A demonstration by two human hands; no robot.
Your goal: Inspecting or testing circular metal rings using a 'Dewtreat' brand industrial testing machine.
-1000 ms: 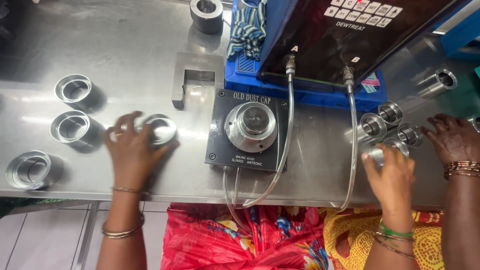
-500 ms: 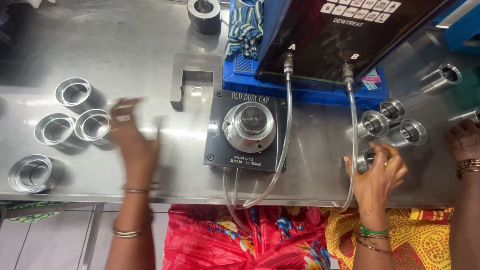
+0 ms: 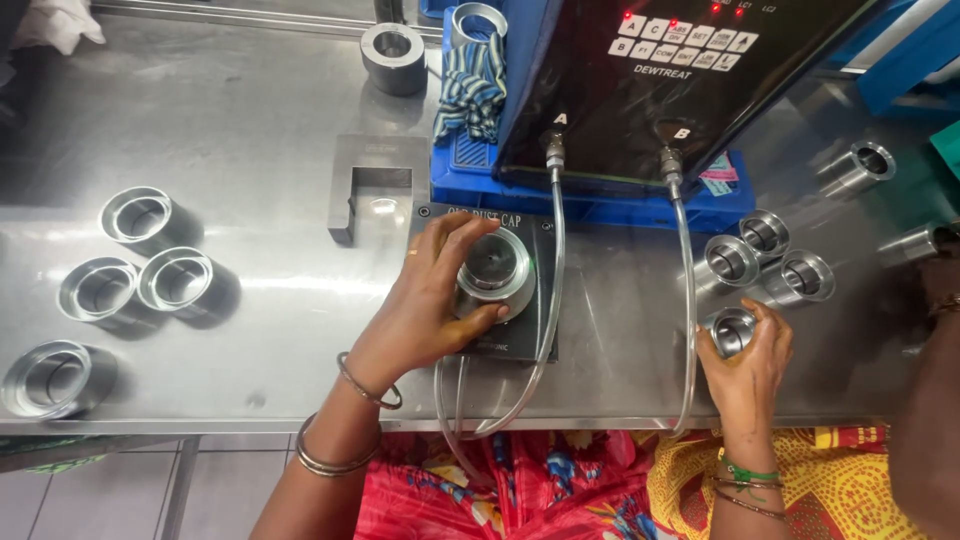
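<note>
My left hand (image 3: 425, 305) curls around the round metal piece (image 3: 495, 268) that sits on the black fixture plate (image 3: 530, 335) in the middle of the steel table (image 3: 260, 120). Thumb and fingers wrap its rim from the left. My right hand (image 3: 750, 365) grips a short metal cup (image 3: 730, 330) near the table's front edge, its open mouth facing up. Two clear hoses (image 3: 556, 240) run from the black control box (image 3: 650, 80) down to the fixture.
Several metal cups (image 3: 180, 280) stand at the left and several more (image 3: 768, 235) at the right. A U-shaped steel block (image 3: 365, 185), a dark ring (image 3: 392, 50) and a striped cloth (image 3: 470, 85) lie behind. Another person's arm (image 3: 930, 400) fills the right edge.
My left hand left a cup beside the group at the left and moved right onto the fixture's round piece. My right hand kept its cup near the front edge.
</note>
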